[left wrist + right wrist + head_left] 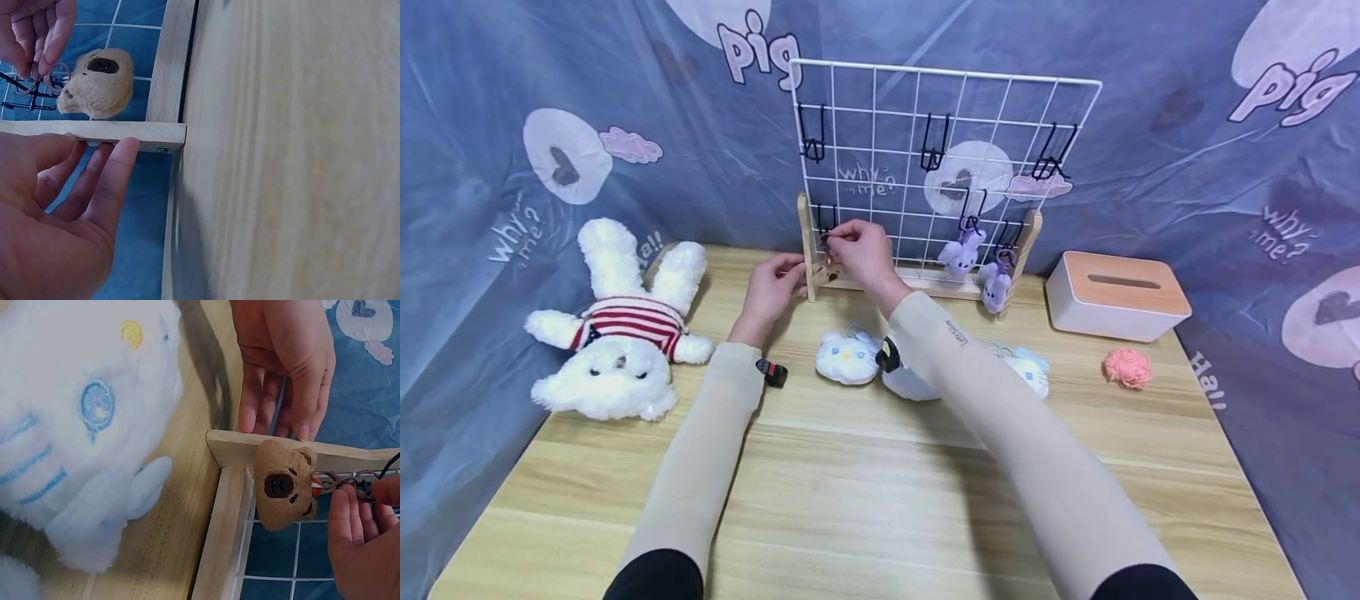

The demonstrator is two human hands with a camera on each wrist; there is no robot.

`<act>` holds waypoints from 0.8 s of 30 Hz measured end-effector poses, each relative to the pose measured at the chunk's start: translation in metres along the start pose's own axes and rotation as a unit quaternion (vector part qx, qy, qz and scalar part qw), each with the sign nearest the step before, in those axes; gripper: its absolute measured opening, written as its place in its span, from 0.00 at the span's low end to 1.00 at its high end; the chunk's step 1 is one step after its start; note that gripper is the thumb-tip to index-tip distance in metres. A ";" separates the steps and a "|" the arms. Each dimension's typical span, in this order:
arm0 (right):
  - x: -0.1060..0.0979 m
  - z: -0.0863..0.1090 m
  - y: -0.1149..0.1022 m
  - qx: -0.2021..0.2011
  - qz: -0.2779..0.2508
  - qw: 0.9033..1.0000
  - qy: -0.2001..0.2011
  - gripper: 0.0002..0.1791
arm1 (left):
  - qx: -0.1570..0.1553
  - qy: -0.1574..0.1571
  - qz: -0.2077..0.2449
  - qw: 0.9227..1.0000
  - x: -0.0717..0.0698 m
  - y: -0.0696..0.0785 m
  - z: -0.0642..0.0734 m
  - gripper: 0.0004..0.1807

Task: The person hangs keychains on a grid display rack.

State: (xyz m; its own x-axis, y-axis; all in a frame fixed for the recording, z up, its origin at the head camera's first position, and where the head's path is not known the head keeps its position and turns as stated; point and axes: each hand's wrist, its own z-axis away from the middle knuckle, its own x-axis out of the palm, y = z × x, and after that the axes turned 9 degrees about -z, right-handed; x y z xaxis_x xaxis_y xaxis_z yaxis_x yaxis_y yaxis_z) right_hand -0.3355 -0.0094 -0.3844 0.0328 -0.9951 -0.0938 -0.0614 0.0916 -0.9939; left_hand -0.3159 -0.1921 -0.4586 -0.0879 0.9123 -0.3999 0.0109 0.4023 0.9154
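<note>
Beige fabric sleeves (696, 450), my six o'clock; right hand (867, 258) pinches brown plush bear (283, 484); left hand (771, 292) touches tan wooden post (144, 130); slack pinch risks drop.

Printed blue cloth (460, 67) — hung around a pale wood-grain table (850, 500).

1. At the table's (865, 500) back edge, we locate the grid rack (913, 152).
2. Left edge: teddy bear (613, 387).
3. Back-right corner: tissue box (1097, 308), with yarn bundle (1127, 368) before it.
4. Before the rack: plush heads (837, 367).
</note>
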 end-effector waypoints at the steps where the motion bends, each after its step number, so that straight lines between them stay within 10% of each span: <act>1: 0.000 0.000 0.001 0.001 -0.001 1.000 0.001 0.06 | -0.001 -0.001 0.000 1.000 0.000 0.000 0.000 0.19; 24: -0.004 0.005 0.003 0.014 0.015 1.000 0.001 0.07 | -0.013 -0.013 0.010 1.000 -0.001 -0.001 -0.001 0.19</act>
State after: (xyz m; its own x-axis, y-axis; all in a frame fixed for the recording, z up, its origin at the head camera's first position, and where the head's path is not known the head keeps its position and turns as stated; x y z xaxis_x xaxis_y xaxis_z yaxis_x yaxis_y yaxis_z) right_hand -0.3310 -0.0045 -0.3869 0.0291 -0.9920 -0.1229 -0.0339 0.1219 -0.9920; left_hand -0.3173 -0.1933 -0.4588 -0.0611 0.9219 -0.3825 -0.0133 0.3824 0.9239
